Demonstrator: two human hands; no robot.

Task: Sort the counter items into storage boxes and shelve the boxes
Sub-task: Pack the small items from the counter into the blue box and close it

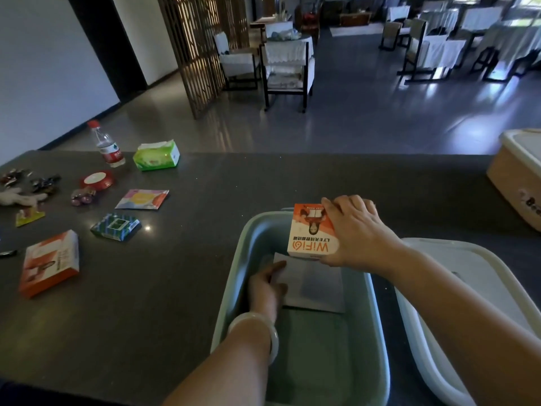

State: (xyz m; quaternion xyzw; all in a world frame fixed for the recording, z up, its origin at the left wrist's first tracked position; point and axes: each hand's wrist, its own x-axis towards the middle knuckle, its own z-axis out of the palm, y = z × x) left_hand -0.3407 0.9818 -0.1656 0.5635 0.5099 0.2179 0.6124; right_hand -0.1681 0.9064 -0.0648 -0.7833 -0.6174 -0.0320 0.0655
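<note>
Dark counter (190, 288) is bearing the green bin (234, 276) at 6 o'clock. Right hand (355, 230) is gripping the WiFi box (313, 235); left hand (268, 284), fingers relaxed, is steadying the grey packet (310, 285). Box should be lowering flat beside it.

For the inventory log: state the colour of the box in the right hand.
Orange and white WiFi box, head view.

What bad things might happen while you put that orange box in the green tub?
The WiFi box, held by the right hand, might land on the left hand lying on the grey sheet in the green tub. It might also end up leaning on the tub wall.
</note>
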